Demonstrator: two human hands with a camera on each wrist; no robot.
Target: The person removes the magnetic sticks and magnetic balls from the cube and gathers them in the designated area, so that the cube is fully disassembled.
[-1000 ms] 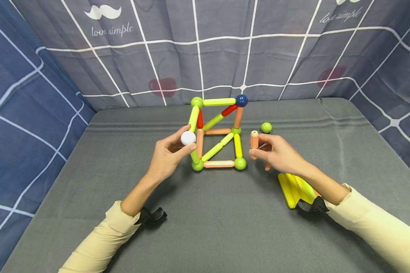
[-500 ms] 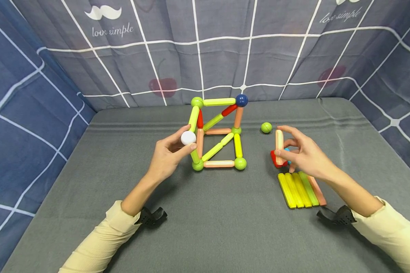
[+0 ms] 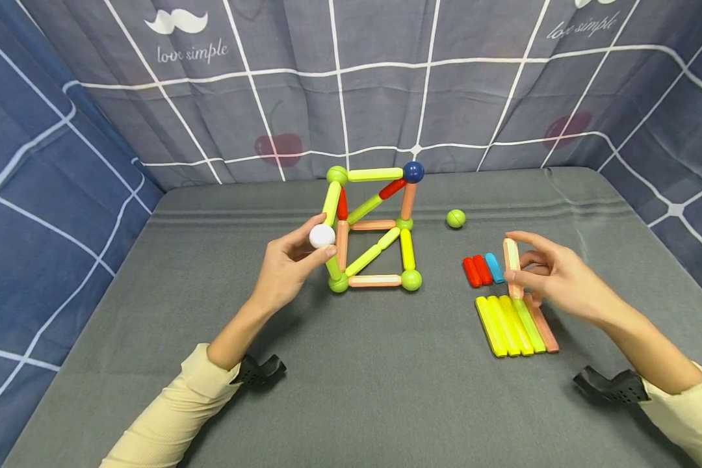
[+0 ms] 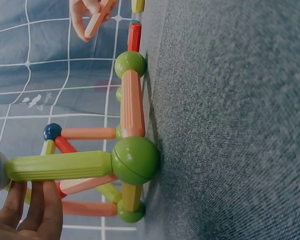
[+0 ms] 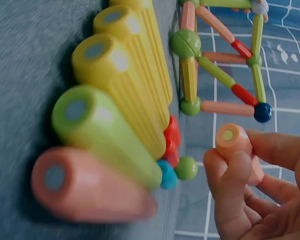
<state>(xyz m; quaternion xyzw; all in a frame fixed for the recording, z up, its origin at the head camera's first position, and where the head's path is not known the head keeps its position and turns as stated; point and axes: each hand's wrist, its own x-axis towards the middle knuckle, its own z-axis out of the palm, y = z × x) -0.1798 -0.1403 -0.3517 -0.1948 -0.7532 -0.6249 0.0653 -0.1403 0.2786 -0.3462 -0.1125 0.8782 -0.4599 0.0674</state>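
My left hand (image 3: pixel 281 270) holds the white ball (image 3: pixel 322 236) at the upper front-left corner of a frame of magnetic sticks and balls (image 3: pixel 376 281). In the left wrist view, a light green magnetic stick (image 4: pixel 60 166) runs between that ball and a green ball (image 4: pixel 136 160) on the surface, with the fingers beside it. At the right, my right hand (image 3: pixel 556 276) pinches an orange magnetic stick (image 3: pixel 511 260) between thumb and fingers. It is raised over the upper end of a row of loose sticks; the right wrist view shows the held stick's round metal end (image 5: pixel 228 135).
Several yellow sticks (image 3: pixel 503 328), one green stick (image 3: pixel 529 328) and one orange stick (image 3: pixel 545 328) lie side by side. Behind them are two short red sticks (image 3: pixel 476 271) and a blue stick (image 3: pixel 494 268). A loose green ball (image 3: pixel 455 219) lies right of the frame. A checked curtain (image 3: pixel 380 97) hangs behind.
My right hand has moved right, away from the frame, carrying the orange stick above the loose row. The short red and blue sticks have come into sight. My left hand stays put.
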